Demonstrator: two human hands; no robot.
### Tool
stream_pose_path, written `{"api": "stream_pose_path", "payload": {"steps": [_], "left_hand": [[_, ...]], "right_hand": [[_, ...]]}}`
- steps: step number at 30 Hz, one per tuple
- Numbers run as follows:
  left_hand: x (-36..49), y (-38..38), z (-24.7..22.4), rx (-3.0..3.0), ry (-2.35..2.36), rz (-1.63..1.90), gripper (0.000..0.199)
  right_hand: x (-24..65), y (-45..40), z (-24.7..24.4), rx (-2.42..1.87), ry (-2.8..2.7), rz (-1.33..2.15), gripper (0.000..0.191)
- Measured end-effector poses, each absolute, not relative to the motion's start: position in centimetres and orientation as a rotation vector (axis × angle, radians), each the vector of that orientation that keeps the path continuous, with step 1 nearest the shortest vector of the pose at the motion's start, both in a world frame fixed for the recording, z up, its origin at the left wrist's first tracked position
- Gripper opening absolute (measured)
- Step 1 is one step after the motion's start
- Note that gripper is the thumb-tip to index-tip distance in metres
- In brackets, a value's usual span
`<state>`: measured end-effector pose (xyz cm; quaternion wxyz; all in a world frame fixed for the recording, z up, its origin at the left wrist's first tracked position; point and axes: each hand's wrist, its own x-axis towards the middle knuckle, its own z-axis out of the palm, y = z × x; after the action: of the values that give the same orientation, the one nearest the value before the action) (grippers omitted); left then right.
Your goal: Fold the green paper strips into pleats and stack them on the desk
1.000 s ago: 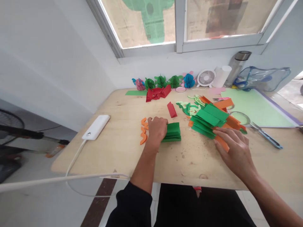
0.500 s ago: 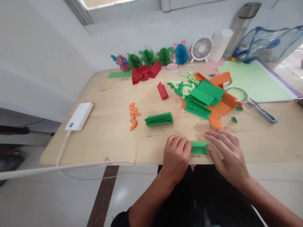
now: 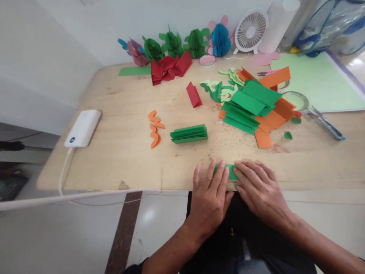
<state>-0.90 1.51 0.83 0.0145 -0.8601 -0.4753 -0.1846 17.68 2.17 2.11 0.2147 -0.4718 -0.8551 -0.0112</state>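
Observation:
At the table's front edge lies a green paper strip [image 3: 231,172], partly covered by my fingers. My left hand [image 3: 209,194] rests on its left part with the fingers stretched out and spread. On its right end my right hand [image 3: 258,186] lies flat, fingers extended. Just beyond my left hand stands a bundle of folded green paper [image 3: 189,134]. Farther right, folded green papers [image 3: 252,101] are heaped over orange paper pieces [image 3: 269,123]. A small folded red paper [image 3: 194,94] lies beyond the bundle.
Orange cutouts [image 3: 154,129] and a white power bank [image 3: 83,128] with a cable are on the left. Paper figures [image 3: 172,45], red folded papers [image 3: 171,68] and a white fan [image 3: 251,31] line the back. Scissors [image 3: 322,118] lie right, near a light green sheet [image 3: 322,87].
My left hand has gone from curled to stretched out over the green strip. My right hand has come closer to it, covering more of the strip. The camera view has shifted.

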Motion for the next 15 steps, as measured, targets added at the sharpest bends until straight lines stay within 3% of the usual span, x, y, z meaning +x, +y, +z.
{"api": "stream_pose_path", "payload": {"steps": [15], "left_hand": [[-0.87,0.45,0.04,-2.655,-1.508,-0.522,0.050]], "right_hand": [[17.79,2.24,1.78,-1.268,-2.405,-0.125,0.033]]}}
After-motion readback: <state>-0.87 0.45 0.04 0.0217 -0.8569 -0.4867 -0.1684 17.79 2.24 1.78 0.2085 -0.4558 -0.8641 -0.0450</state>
